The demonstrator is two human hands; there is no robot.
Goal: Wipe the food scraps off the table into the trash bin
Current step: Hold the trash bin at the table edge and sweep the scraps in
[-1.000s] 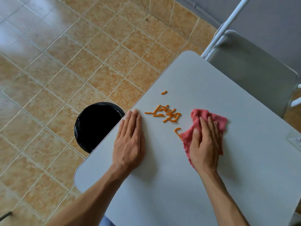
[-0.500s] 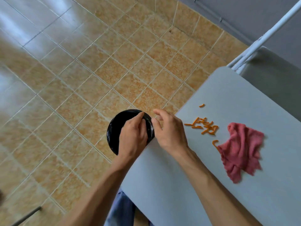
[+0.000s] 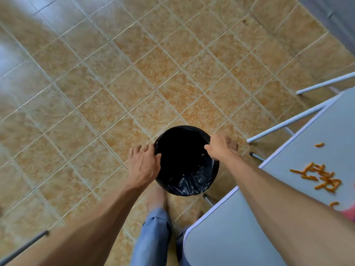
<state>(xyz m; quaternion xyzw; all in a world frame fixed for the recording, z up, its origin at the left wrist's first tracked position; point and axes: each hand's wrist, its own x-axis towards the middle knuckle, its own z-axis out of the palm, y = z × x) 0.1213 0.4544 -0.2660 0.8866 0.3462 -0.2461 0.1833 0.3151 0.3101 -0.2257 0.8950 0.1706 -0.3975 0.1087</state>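
Right now both hands are down on the trash bin (image 3: 185, 160), one each side: left hand (image 3: 144, 166) curled on the rim at 9 o'clock, right hand (image 3: 221, 145) curled over it at 2 o'clock, fingers closed round the black liner edge. The bin sits on the tiled floor (image 3: 115, 73), just off the table (image 3: 240, 227) edge. The food scraps (image 3: 318, 176), thin orange strips, lie on the tabletop at about 3 o'clock from the bin, well apart from the fingers; right hand is the nearer. The heap's long axis runs roughly 10-to-4. A bit of pink cloth (image 3: 348, 213) shows at the frame edge, w/ one scrap beside it. I'd guess the bin gets pulled under the table edge, so the wipe needs to go toward 9 o'clock. White table legs (image 3: 284, 125) crowd that side.
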